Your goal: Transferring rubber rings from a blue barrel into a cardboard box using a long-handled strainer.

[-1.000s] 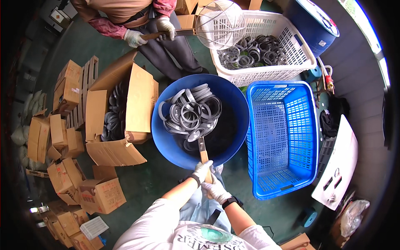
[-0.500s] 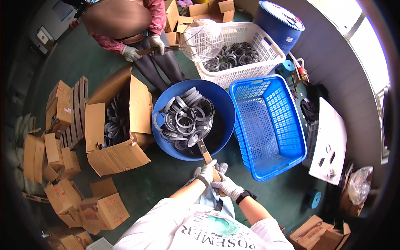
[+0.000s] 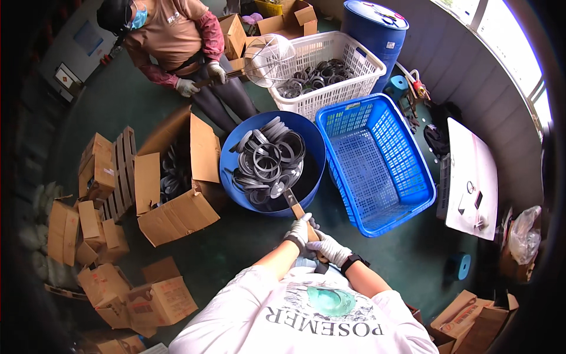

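Both my gloved hands grip the wooden handle (image 3: 296, 209) of a long-handled scoop. My left hand (image 3: 299, 230) is wrapped round it nearer the load, and my right hand (image 3: 330, 248) closes on its rear end. Heaped grey flat rings (image 3: 266, 159) cover the scoop's head, so its shape is hidden. The pile sits within the mouth of a round blue drum (image 3: 316, 133), and dark space shows at its lower right. Across from me, a person in gloves holds a round wire skimmer (image 3: 270, 61) by its long handle, beside the white basket.
A blue plastic crate (image 3: 368, 168) stands right of the drum, with a white basket (image 3: 372, 69) of rings behind it. Left is an open carton (image 3: 177, 217) holding more rings. Other cartons, a pallet (image 3: 122, 171), a tall blue barrel (image 3: 371, 44) and a white board (image 3: 471, 177) stand around.
The view has shifted, showing more of the person opposite and bringing the drum slightly higher. Both my hands keep their hold on the scoop, and the rings remain heaped on it.
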